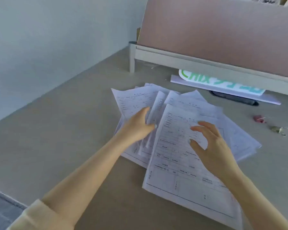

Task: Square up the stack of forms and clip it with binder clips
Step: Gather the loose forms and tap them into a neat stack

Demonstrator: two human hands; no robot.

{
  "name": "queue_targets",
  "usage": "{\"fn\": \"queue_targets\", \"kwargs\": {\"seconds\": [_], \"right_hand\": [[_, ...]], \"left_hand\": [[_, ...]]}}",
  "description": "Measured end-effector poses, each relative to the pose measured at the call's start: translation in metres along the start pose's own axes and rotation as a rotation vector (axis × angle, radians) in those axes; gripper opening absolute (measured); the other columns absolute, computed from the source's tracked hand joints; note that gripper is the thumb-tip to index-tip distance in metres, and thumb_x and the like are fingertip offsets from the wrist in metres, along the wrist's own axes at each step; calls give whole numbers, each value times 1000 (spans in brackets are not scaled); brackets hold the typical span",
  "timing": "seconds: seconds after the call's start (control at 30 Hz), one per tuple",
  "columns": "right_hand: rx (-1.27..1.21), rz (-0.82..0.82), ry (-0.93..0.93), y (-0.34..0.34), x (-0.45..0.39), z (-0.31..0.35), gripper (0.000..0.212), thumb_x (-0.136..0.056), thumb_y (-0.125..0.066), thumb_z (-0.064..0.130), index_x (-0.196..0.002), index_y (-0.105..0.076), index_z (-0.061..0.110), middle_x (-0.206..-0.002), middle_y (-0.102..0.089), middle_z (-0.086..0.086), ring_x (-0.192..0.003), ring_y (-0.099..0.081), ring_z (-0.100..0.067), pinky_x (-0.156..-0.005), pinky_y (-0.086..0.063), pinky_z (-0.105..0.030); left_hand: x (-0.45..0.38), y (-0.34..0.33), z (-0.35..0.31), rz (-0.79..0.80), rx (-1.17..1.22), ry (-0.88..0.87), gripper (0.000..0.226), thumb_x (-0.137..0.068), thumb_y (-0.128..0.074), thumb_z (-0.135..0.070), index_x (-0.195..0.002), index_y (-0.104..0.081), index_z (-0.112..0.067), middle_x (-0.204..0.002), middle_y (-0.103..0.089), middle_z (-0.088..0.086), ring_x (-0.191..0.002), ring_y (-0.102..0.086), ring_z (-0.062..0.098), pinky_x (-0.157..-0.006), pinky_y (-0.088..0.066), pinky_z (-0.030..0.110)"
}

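Note:
A messy, fanned-out pile of printed forms (178, 165) lies on the beige desk (65, 138), sheets pointing different ways. My left hand (138, 127) rests on the left part of the pile, its fingers curled around the edge of a lifted sheet (156, 112). My right hand (211, 145) hovers on the top form with fingers spread and bent, holding nothing. To the right of the pile lie a red binder clip (258, 118) and a gold-coloured binder clip (278, 130), apart from both hands.
A raised shelf with pale legs (132, 58) and a pinkish board (223, 34) stands at the back. Under it lie a white sign with green and blue letters (223, 83) and a black pen (234, 98). A wall borders the desk on the left.

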State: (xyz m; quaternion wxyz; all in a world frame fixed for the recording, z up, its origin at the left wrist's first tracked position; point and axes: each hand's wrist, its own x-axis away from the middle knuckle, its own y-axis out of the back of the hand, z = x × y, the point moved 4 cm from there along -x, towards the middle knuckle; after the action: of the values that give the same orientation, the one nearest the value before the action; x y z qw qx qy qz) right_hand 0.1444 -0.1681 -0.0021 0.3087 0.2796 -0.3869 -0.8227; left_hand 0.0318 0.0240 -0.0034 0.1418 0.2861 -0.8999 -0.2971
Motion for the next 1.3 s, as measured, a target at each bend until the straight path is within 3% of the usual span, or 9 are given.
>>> {"fn": "queue_targets", "kwargs": {"seconds": [0.23,0.37,0.5,0.6,0.7,0.93,1.07,1.2,1.3], "right_hand": [[183,105,-193,0,7,-50,59,-91,-45,49,-142,-33,24,-158,-18,1,-147,-9,-22,-119,-5,-42],[161,100,-146,-8,-2,-47,57,-91,-42,51,-141,-35,24,-157,-23,5,-145,-15,-17,-119,-9,-38],[96,74,-96,-12,-8,-42,49,-91,-48,45,-136,-43,27,-153,-29,9,-141,-25,-14,-114,-20,-32],[-62,-12,-58,-6,-18,-40,39,-90,-54,38,-127,-52,26,-146,-38,11,-132,-37,-11,-99,-32,-24],[-218,-149,-79,6,-35,-48,34,-91,-53,31,-124,-54,24,-143,-41,10,-122,-42,-6,-92,-34,-23],[6,-210,-360,31,-70,-95,51,-91,-50,29,-139,-39,15,-147,-40,-8,-137,-31,-29,-112,-25,-43],[166,-38,-490,27,-71,-107,52,-94,-42,34,-143,-31,19,-147,-43,-9,-137,-31,-31,-110,-21,-43],[91,-155,-490,31,-68,-103,40,-94,-36,27,-130,-47,16,-125,-61,-11,-116,-48,-33,-90,-34,-38],[-132,-241,-537,37,-58,-102,30,-90,-33,24,-98,-61,20,-84,-60,-2,-81,-52,-28,-68,-37,-34]], "left_hand": [[-14,-15,-10,-79,5,97,75,-86,-57,-29,-148,-16,-17,-154,-28,4,-131,-41,23,-96,-33,32],[-20,-19,-13,-104,135,143,77,-85,-59,-27,-148,-16,-17,-154,-29,7,-137,-35,24,-103,-33,36],[-24,-25,-14,-98,267,149,69,-85,-61,-17,-144,-25,-16,-115,-60,-4,-99,-59,16,-80,-48,31],[-28,-31,-13,-48,276,128,25,-83,-60,-7,-103,-59,-21,-91,-66,-7,-88,-61,18,-68,-46,21],[-25,-34,-9,-87,351,123,20,-84,-60,-8,-78,-59,-27,-82,-64,-4,-83,-59,17,-64,-42,19],[-24,-3,11,-280,511,209,17,-86,-60,-20,-101,-67,-19,-98,-71,2,-92,-66,23,-89,-50,37],[-24,-17,11,-172,517,265,17,-88,-51,-11,-94,-66,-14,-85,-70,2,-79,-67,20,-67,-51,28],[-28,-28,4,-146,413,205,17,-90,-48,-13,-89,-59,-26,-81,-58,-15,-82,-55,12,-76,-39,29],[-29,-28,5,-188,362,165,16,-90,-47,-13,-83,-48,-27,-75,-50,-11,-72,-48,11,-60,-35,25]]}}
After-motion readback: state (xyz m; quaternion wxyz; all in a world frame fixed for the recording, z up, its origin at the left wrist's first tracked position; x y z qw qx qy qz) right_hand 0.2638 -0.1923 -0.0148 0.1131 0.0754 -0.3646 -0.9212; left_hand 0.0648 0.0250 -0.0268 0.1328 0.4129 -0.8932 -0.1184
